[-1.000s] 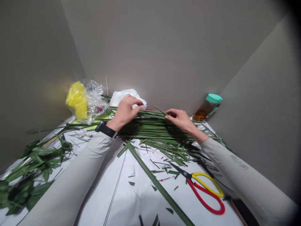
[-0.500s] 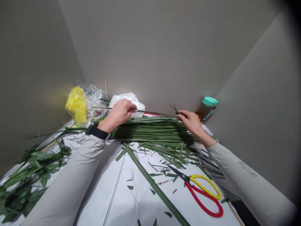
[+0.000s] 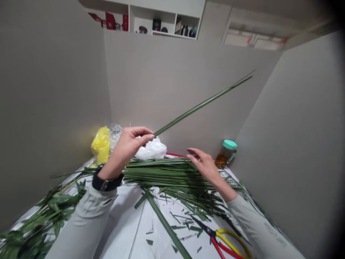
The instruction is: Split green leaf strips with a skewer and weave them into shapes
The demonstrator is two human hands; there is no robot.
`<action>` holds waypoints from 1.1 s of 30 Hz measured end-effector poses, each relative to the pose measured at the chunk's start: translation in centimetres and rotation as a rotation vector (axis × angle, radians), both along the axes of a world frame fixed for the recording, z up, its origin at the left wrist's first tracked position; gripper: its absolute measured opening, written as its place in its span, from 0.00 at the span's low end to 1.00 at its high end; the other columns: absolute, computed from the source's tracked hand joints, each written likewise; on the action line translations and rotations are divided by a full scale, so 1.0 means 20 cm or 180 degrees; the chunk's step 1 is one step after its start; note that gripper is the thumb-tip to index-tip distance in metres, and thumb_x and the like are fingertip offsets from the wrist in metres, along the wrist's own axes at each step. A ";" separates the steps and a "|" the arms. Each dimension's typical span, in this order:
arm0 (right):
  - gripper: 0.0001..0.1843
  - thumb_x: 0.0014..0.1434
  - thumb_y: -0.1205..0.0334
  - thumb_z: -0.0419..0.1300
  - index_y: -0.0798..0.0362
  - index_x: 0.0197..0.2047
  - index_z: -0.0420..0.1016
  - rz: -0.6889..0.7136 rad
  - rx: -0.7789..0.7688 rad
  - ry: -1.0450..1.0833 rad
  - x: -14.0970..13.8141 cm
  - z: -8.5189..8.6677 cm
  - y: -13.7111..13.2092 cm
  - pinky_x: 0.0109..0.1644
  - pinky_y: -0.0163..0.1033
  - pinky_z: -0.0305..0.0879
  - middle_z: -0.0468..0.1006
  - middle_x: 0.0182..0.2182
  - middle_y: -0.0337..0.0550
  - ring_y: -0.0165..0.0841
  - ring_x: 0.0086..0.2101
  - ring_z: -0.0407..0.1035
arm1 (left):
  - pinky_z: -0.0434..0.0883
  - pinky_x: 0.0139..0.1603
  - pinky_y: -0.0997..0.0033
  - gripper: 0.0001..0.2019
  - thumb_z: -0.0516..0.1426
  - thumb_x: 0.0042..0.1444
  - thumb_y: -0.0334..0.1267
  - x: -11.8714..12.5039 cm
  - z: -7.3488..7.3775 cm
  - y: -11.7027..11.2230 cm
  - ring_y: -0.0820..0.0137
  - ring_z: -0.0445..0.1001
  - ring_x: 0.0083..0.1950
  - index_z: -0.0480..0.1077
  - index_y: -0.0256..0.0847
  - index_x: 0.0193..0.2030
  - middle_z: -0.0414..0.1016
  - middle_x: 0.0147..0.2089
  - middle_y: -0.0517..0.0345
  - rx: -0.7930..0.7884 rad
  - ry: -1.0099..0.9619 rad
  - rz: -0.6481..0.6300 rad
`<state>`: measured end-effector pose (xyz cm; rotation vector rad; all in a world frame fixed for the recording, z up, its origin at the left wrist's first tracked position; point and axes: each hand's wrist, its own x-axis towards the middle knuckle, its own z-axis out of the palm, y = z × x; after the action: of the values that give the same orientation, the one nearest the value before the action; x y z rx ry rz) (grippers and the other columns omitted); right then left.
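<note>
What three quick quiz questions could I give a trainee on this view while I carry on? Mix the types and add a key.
1. Which hand grips the raised greenery?
2. True or false: the scissors lie on the white surface.
3. What colour is the lid of the bottle? A red, B turquoise, C black.

Key: 1. The left hand. 2. True. 3. B.

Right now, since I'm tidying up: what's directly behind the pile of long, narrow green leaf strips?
A crumpled white plastic bag and a thin red edge show behind the pile. The left hand hides the bag's left part.
</note>
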<state>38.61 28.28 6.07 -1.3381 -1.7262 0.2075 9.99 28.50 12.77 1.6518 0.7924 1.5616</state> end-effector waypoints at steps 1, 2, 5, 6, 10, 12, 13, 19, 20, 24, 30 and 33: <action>0.15 0.61 0.50 0.61 0.46 0.47 0.81 0.0207 -0.0038 0.0097 -0.07 0.06 -0.05 0.52 0.51 0.73 0.85 0.46 0.48 0.42 0.44 0.79 | 0.57 0.27 0.68 0.05 0.69 0.46 0.39 0.06 -0.02 -0.01 0.69 0.64 0.25 0.81 0.41 0.26 0.73 0.24 0.56 -0.0114 -0.0036 -0.0319; 0.16 0.63 0.48 0.60 0.46 0.49 0.80 0.0358 -0.0041 0.0197 -0.14 0.12 -0.10 0.51 0.47 0.74 0.85 0.46 0.46 0.39 0.43 0.79 | 0.57 0.27 0.68 0.05 0.68 0.47 0.40 0.12 -0.04 -0.02 0.70 0.64 0.25 0.81 0.42 0.26 0.73 0.24 0.56 -0.0206 -0.0046 -0.0600; 0.13 0.60 0.49 0.63 0.49 0.40 0.81 0.0656 0.0096 0.0861 -0.31 0.27 -0.23 0.43 0.41 0.74 0.84 0.37 0.42 0.35 0.36 0.77 | 0.61 0.30 0.69 0.06 0.69 0.47 0.41 0.25 -0.10 -0.06 0.70 0.65 0.28 0.80 0.43 0.26 0.72 0.26 0.57 -0.0435 -0.0104 -0.1156; 0.11 0.58 0.50 0.65 0.49 0.36 0.80 0.0669 0.0158 0.1138 -0.34 0.30 -0.27 0.41 0.40 0.73 0.82 0.33 0.40 0.34 0.33 0.75 | 0.62 0.31 0.69 0.06 0.69 0.46 0.41 0.28 -0.11 -0.08 0.70 0.66 0.29 0.80 0.43 0.27 0.73 0.27 0.57 -0.0514 -0.0166 -0.1281; 0.06 0.52 0.56 0.70 0.46 0.33 0.80 0.0700 0.0077 0.1799 -0.36 0.34 -0.36 0.38 0.39 0.70 0.79 0.28 0.35 0.30 0.29 0.70 | 0.62 0.29 0.70 0.09 0.70 0.47 0.44 0.31 -0.12 -0.14 0.72 0.67 0.28 0.78 0.43 0.29 0.72 0.27 0.58 -0.1126 -0.0452 -0.1905; 0.08 0.52 0.56 0.71 0.46 0.36 0.82 0.0769 -0.0070 0.1936 -0.34 0.33 -0.39 0.39 0.39 0.70 0.79 0.29 0.36 0.31 0.29 0.70 | 0.61 0.27 0.72 0.11 0.70 0.48 0.45 0.31 -0.12 -0.16 0.73 0.66 0.25 0.76 0.42 0.29 0.70 0.26 0.60 -0.1395 -0.0519 -0.2180; 0.09 0.52 0.55 0.71 0.47 0.37 0.83 0.0805 -0.0120 0.1979 -0.33 0.32 -0.40 0.40 0.40 0.70 0.79 0.29 0.36 0.31 0.30 0.71 | 0.60 0.27 0.72 0.12 0.70 0.48 0.45 0.31 -0.13 -0.17 0.74 0.66 0.25 0.75 0.42 0.29 0.70 0.26 0.60 -0.1463 -0.0540 -0.2273; 0.12 0.52 0.56 0.73 0.48 0.40 0.84 0.0974 -0.0339 0.2323 -0.30 0.28 -0.44 0.46 0.38 0.70 0.83 0.35 0.38 0.31 0.36 0.75 | 0.62 0.29 0.71 0.13 0.67 0.52 0.45 0.38 -0.17 -0.20 0.72 0.66 0.26 0.70 0.41 0.30 0.67 0.27 0.61 -0.1427 -0.0602 -0.2259; 0.11 0.52 0.57 0.72 0.48 0.40 0.83 0.0974 -0.0335 0.2384 -0.31 0.27 -0.44 0.46 0.37 0.70 0.83 0.35 0.37 0.31 0.37 0.75 | 0.62 0.30 0.71 0.12 0.66 0.53 0.44 0.39 -0.17 -0.22 0.72 0.66 0.28 0.69 0.41 0.29 0.67 0.27 0.61 -0.1186 -0.0516 -0.2014; 0.11 0.51 0.59 0.73 0.50 0.38 0.80 0.0828 -0.0027 0.2681 -0.35 0.24 -0.46 0.44 0.33 0.69 0.80 0.33 0.34 0.28 0.36 0.73 | 0.60 0.35 0.70 0.10 0.59 0.61 0.38 0.41 -0.16 -0.28 0.72 0.64 0.32 0.69 0.39 0.28 0.67 0.29 0.61 0.0233 0.0210 -0.0608; 0.17 0.45 0.59 0.76 0.52 0.37 0.78 0.0714 0.0027 0.2951 -0.35 0.23 -0.46 0.42 0.32 0.70 0.78 0.30 0.34 0.27 0.34 0.72 | 0.60 0.35 0.71 0.12 0.58 0.63 0.40 0.42 -0.18 -0.30 0.73 0.62 0.32 0.68 0.38 0.29 0.65 0.29 0.62 -0.0039 0.0119 -0.0942; 0.18 0.45 0.59 0.76 0.53 0.38 0.78 0.0723 -0.0027 0.2887 -0.33 0.24 -0.46 0.42 0.33 0.70 0.79 0.31 0.35 0.27 0.34 0.73 | 0.60 0.36 0.72 0.13 0.60 0.61 0.43 0.42 -0.18 -0.27 0.74 0.62 0.33 0.67 0.38 0.30 0.65 0.30 0.63 -0.0495 -0.0160 -0.1354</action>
<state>31.98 19.01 10.86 -0.8300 -1.0784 0.8128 18.46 23.03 9.07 1.5391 0.4812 1.2065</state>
